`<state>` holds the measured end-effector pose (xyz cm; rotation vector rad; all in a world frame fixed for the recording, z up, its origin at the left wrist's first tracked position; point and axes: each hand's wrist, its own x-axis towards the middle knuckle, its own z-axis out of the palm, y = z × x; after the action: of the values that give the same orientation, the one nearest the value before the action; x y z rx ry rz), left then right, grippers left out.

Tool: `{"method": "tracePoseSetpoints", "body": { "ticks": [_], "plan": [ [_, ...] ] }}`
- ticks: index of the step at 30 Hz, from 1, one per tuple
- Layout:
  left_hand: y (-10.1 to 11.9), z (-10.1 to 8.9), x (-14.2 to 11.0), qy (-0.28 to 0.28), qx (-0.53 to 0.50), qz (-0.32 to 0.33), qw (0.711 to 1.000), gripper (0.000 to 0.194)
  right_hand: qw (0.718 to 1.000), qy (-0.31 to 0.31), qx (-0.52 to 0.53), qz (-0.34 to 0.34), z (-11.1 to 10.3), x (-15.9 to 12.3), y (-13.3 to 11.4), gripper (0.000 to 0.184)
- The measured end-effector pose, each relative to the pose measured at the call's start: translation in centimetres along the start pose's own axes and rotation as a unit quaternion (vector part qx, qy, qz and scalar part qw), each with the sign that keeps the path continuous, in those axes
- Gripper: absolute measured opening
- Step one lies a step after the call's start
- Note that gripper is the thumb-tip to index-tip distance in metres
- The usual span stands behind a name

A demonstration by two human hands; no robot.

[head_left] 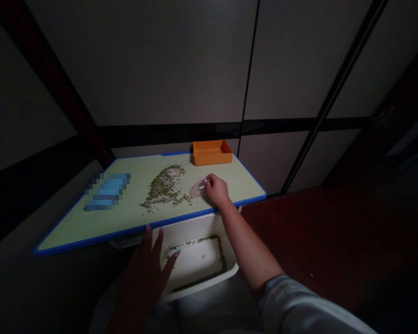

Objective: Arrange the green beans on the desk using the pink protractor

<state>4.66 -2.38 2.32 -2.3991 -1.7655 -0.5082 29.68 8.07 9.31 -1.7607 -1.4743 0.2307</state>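
Note:
A pale green board with a blue rim (90, 222) carries a scattered heap of small green beans mixed with white grains (165, 188). My right hand (216, 189) rests on the board right of the heap, fingers pinched on a small clear plastic piece (197, 188). Below the board's near edge, a white tray (226, 241) holds several green beans along its sides. My left hand (149, 269) grips the tray's left rim, fingers spread over its edge.
An orange box (212, 153) stands at the board's far edge. A blurred blue object (106, 191) lies on the board's left part. Grey wall panels rise behind. Dark red floor lies to the right.

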Motion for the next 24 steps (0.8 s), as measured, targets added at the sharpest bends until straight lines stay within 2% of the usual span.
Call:
{"method": "tracePoseSetpoints", "body": {
  "ticks": [13, 19, 24],
  "plan": [
    [0.13, -0.23, 0.16, -0.006, 0.020, 0.002, 1.000, 0.070, 1.000, -0.005, -0.002, -0.021, 0.34, 0.14, 0.27, 0.015],
    [-0.05, 0.05, -0.05, 0.012, 0.014, 0.008, 1.000, 0.070, 1.000, 0.013, 0.010, -0.001, 0.39, 0.18, 0.35, 0.015],
    [-0.22, 0.19, -0.02, 0.007, 0.007, 0.004, 1.000, 0.070, 1.000, 0.016, 0.003, 0.011, 0.26, 0.15, 0.28, 0.015]
  ]
}}
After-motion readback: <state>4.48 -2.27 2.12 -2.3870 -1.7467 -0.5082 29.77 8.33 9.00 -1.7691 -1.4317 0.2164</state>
